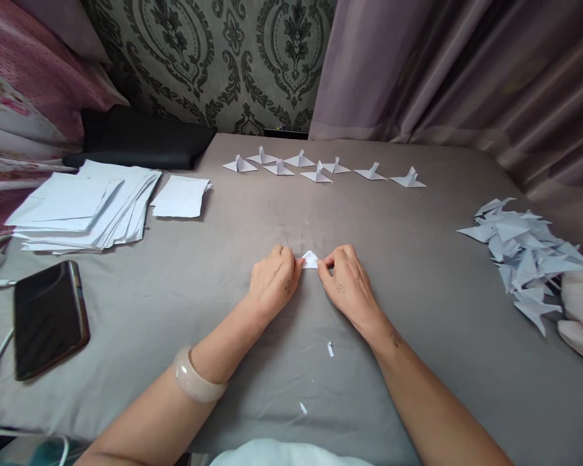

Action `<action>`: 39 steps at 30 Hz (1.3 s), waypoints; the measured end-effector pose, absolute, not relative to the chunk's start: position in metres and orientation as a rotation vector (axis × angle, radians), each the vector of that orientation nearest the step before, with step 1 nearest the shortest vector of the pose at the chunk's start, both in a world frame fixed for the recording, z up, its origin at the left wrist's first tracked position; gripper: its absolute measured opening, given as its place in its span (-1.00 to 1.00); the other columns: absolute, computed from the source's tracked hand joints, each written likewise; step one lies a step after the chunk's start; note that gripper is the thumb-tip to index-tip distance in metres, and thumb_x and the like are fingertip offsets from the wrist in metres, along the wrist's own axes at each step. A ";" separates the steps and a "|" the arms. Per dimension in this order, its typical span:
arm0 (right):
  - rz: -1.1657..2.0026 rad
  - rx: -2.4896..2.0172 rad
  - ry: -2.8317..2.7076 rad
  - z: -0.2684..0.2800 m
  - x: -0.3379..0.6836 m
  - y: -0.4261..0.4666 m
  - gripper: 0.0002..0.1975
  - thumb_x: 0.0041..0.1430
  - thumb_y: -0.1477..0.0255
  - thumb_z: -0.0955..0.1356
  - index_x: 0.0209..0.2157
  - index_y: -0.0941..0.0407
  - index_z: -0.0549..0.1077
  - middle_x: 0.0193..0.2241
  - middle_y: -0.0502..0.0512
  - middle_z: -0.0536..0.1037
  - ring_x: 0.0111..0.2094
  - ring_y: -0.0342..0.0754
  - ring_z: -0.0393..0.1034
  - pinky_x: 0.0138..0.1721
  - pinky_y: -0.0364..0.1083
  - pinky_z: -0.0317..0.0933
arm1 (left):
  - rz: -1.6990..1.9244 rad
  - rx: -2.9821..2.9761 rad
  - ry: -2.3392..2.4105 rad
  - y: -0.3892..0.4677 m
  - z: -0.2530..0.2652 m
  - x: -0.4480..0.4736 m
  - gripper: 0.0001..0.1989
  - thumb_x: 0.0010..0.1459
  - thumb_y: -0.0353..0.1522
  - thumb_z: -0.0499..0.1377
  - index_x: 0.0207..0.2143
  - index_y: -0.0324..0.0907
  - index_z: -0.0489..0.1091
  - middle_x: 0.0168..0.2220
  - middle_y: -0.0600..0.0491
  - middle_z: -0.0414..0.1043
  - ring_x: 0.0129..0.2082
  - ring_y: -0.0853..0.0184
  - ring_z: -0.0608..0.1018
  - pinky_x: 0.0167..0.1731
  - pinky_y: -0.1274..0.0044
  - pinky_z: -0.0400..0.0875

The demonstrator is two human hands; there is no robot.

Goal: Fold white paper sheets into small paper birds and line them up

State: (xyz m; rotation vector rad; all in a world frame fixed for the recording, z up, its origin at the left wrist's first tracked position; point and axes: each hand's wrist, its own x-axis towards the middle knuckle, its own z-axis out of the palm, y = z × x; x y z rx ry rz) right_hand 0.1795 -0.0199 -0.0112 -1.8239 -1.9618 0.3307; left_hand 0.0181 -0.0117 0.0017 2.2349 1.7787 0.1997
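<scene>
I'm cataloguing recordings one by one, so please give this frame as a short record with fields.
Hands: left hand and right hand, bare, fingers at opposite ends
Between them: small folded white paper piece
Surface: smooth grey cloth
Far side: eight folded white paper shapes, spaced apart
Right side: heaped pile of pointed white paper shapes
Left side: thick stack of white paper sheets, dark rectangular phone
Left arm: pale glossy bangle

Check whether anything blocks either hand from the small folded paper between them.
Nothing visible does: the left hand and the right hand have their fingers at opposite ends of the folded paper. The loose paper scraps lie on the near side, out of the way.
</scene>
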 end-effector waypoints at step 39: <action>0.098 -1.686 -2.400 0.003 0.171 -0.050 -0.59 0.23 0.60 0.16 0.06 0.14 0.40 -0.06 0.14 0.44 -0.09 0.00 0.27 -0.17 -0.09 0.23 | 0.434 2.038 1.691 -0.007 -0.003 0.006 -0.91 0.20 -0.34 0.08 -0.29 -0.14 0.36 -0.28 0.03 0.39 -0.20 0.21 0.35 -0.25 0.42 0.13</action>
